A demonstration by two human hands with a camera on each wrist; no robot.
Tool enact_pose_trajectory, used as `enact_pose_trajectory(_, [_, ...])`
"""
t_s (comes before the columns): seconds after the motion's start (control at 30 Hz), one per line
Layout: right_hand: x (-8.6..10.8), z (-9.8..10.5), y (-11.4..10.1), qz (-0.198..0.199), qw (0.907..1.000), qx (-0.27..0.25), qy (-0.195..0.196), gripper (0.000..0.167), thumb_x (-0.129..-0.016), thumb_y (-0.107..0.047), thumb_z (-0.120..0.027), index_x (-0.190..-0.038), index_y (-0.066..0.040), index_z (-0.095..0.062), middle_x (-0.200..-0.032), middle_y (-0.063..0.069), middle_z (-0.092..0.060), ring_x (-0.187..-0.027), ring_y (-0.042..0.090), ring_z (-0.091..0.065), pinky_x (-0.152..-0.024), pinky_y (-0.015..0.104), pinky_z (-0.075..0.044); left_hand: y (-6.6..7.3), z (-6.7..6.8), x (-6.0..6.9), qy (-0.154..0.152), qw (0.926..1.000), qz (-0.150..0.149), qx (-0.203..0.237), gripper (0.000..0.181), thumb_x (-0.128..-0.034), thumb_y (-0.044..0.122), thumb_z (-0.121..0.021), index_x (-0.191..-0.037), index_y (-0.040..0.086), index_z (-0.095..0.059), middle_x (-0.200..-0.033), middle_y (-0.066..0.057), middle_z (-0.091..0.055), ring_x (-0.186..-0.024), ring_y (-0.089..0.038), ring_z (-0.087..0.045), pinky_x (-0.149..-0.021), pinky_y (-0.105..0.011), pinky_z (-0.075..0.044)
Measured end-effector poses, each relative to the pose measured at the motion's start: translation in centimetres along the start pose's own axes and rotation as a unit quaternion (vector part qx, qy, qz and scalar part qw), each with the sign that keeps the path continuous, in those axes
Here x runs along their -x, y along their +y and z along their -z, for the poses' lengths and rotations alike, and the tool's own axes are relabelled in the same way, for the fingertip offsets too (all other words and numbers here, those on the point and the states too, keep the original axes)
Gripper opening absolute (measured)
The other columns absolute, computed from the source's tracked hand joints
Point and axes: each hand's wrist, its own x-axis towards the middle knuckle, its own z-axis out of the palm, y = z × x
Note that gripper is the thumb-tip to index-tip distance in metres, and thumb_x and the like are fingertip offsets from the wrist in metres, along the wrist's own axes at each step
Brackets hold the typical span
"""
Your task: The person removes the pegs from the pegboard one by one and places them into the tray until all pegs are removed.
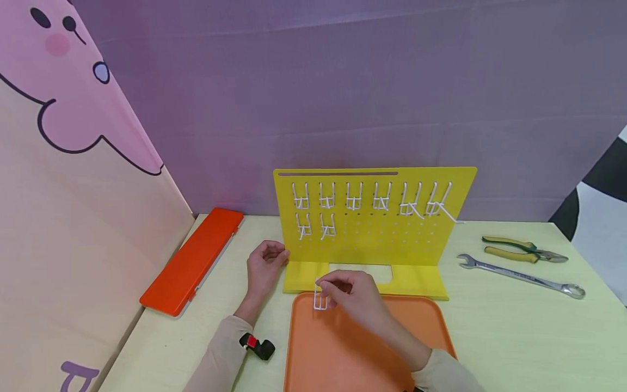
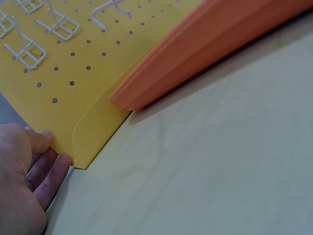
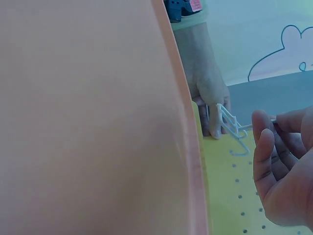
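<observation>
A yellow pegboard stand (image 1: 372,251) rises behind an orange tray (image 1: 313,354). Several white wire hooks hang along its top row, and two more hang at the left of the row below. My left hand (image 1: 264,268) grips the board's lower left edge, the thumb on its front face in the left wrist view. Over the tray's far left part, my right hand (image 1: 362,302) pinches a loose white wire hook (image 1: 320,309) by its prong. In the right wrist view that hook (image 3: 234,126) hangs in front of the board, apart from it.
Pliers (image 1: 526,250) with yellow-green handles and a combination wrench (image 1: 519,274) lie on the table right of the board. A long red case (image 1: 196,261) lies at the left by the fabric wall. A purple fabric backdrop (image 1: 343,109) stands behind.
</observation>
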Motion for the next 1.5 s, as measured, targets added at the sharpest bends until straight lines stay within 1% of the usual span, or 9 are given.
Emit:
enact_pose_trajectory(0.27, [0.0, -1.4, 0.5, -0.016, 0.9995, -0.013, -0.024, 0.012, -0.104, -0.004, -0.076, -0.109, 0.006, -0.082, -0.088, 0.016, -0.08, -0.07, 0.031, -0.074, -0.066, 0.032, -0.065, -0.1, -0.1, 0.0, -0.003, 1.0, -0.006, -0.003, 0.015, -0.0975, -0.006, -0.081, -0.11, -0.005, -0.073, -0.103, -0.022, -0.075, -0.089, -0.026, -0.072, -0.077, -0.022, -0.066])
enact_pose_trajectory(0.4, [0.0, -2.0, 0.9, -0.018, 0.9993, -0.012, -0.032, 0.013, -0.104, -0.005, -0.076, -0.107, 0.006, -0.082, -0.087, 0.018, -0.079, -0.068, 0.028, -0.072, -0.06, 0.025, -0.059, 0.0, -0.1, 0.0, -0.001, 1.0, -0.007, -0.002, 0.015, -0.097, -0.006, -0.082, -0.109, -0.005, -0.073, -0.102, -0.023, -0.075, -0.088, -0.027, -0.072, -0.076, -0.022, -0.066])
enact_pose_trajectory(0.57, [-0.3, -2.5, 1.2, -0.022, 0.9989, -0.009, -0.04, 0.014, -0.105, -0.007, -0.076, -0.106, 0.006, -0.082, -0.085, 0.021, -0.077, -0.066, 0.025, -0.07, -0.055, 0.021, -0.053, 0.2, 0.0, 0.1, 0.001, 1.0, -0.003, -0.005, 0.015, -0.0975, -0.006, -0.081, -0.11, -0.004, -0.073, -0.103, -0.023, -0.075, -0.089, -0.026, -0.071, -0.077, -0.021, -0.065])
enact_pose_trajectory(0.67, [-0.5, -2.7, 1.3, -0.026, 0.9985, -0.012, -0.046, 0.015, -0.105, -0.008, -0.076, -0.106, 0.007, -0.082, -0.085, 0.022, -0.076, -0.066, 0.024, -0.069, -0.054, 0.021, -0.051, 0.1, 0.0, 0.1, 0.001, 1.0, -0.004, -0.007, 0.015, -0.0975, -0.007, -0.081, -0.11, -0.004, -0.073, -0.103, -0.022, -0.075, -0.089, -0.025, -0.071, -0.077, -0.021, -0.065])
enact_pose_trajectory(0.8, [-0.6, -3.0, 1.3, -0.036, 0.9974, -0.021, -0.058, 0.016, -0.106, -0.008, -0.075, -0.106, 0.007, -0.082, -0.086, 0.021, -0.077, -0.066, 0.023, -0.07, -0.054, 0.023, -0.054, 0.0, 0.0, 0.1, 0.001, 1.0, -0.007, -0.003, 0.015, -0.0971, -0.007, -0.081, -0.109, -0.005, -0.073, -0.102, -0.022, -0.075, -0.088, -0.024, -0.071, -0.077, -0.021, -0.065])
enact_pose_trajectory(0.97, [-0.9, -3.4, 1.5, -0.051, 0.9963, -0.024, -0.064, 0.016, -0.106, -0.009, -0.075, -0.106, 0.004, -0.083, -0.085, 0.019, -0.077, -0.067, 0.025, -0.071, -0.054, 0.025, -0.056, -0.2, 0.1, 0.0, -0.002, 0.9999, -0.012, 0.004, 0.015, -0.0968, -0.006, -0.082, -0.109, -0.005, -0.073, -0.101, -0.019, -0.075, -0.087, -0.021, -0.071, -0.076, -0.02, -0.065])
enact_pose_trajectory(1.17, [-1.1, -3.5, 1.9, -0.054, 0.9958, -0.026, -0.069, 0.017, -0.107, -0.012, -0.076, -0.107, 0.003, -0.084, -0.086, 0.021, -0.077, -0.067, 0.027, -0.072, -0.052, 0.025, -0.054, -0.3, 0.1, -0.1, -0.005, 0.9996, -0.019, 0.021, 0.014, -0.096, -0.009, -0.081, -0.107, -0.006, -0.072, -0.097, -0.018, -0.074, -0.084, -0.017, -0.07, -0.074, -0.021, -0.065])
enact_pose_trajectory(1.33, [-1.1, -3.5, 1.7, -0.064, 0.9947, -0.026, -0.076, 0.018, -0.107, -0.014, -0.075, -0.11, 0.002, -0.084, -0.087, 0.021, -0.077, -0.068, 0.026, -0.072, -0.052, 0.024, -0.054, -0.3, 0.1, -0.1, -0.003, 0.9997, -0.016, 0.018, 0.013, -0.0967, -0.008, -0.081, -0.105, -0.004, -0.072, -0.097, -0.02, -0.074, -0.084, -0.019, -0.07, -0.074, -0.021, -0.065])
enact_pose_trajectory(1.5, [-1.0, -3.3, 1.5, -0.06, 0.9941, -0.032, -0.084, 0.018, -0.107, -0.012, -0.074, -0.112, 0.004, -0.083, -0.086, 0.019, -0.076, -0.067, 0.024, -0.071, -0.051, 0.025, -0.053, -0.3, 0.1, -0.1, -0.003, 0.9998, -0.014, 0.014, 0.012, -0.0973, -0.007, -0.081, -0.106, -0.004, -0.072, -0.098, -0.021, -0.073, -0.084, -0.02, -0.07, -0.074, -0.021, -0.065])
